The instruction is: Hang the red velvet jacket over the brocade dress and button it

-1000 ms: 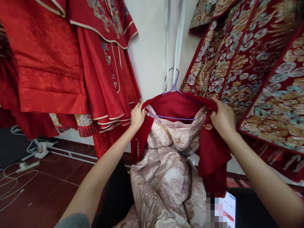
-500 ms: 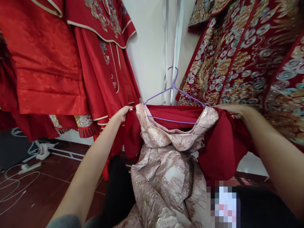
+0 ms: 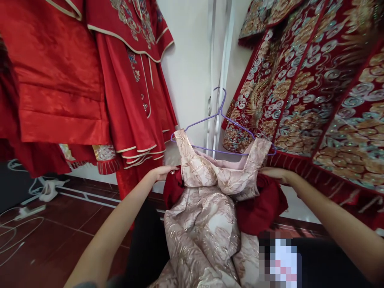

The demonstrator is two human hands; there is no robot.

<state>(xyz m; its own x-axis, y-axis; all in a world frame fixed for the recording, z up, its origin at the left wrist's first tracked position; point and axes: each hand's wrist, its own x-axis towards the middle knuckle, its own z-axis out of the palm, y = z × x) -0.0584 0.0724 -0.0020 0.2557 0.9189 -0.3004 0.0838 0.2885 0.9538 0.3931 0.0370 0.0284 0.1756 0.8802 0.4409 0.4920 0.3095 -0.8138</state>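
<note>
A pale pink-and-gold brocade dress (image 3: 207,224) lies across my lap, its straps hung on a purple wire hanger (image 3: 207,117). Behind the dress is a dark red cloth (image 3: 261,210), bunched out on both sides below the straps. My left hand (image 3: 165,173) is closed on the red cloth beside the left of the bodice. On the other side, my right hand (image 3: 275,175) is closed at the cloth's upper edge, its fingertips partly hidden behind the bodice. The cloth's middle is hidden by the dress.
Red garments (image 3: 60,88) hang at left, and an embroidered red-and-gold robe (image 3: 300,88) at right. White rack poles (image 3: 217,60) stand against the wall. Lower left on the tiled floor are a white shoe (image 3: 49,190), a power strip (image 3: 30,212) and loose cables.
Both hands have moved lower and closer together, drawing the red cloth down behind the bodice. Its edge no longer shows through the neckline, and the hanger's strap ends are now uncovered.
</note>
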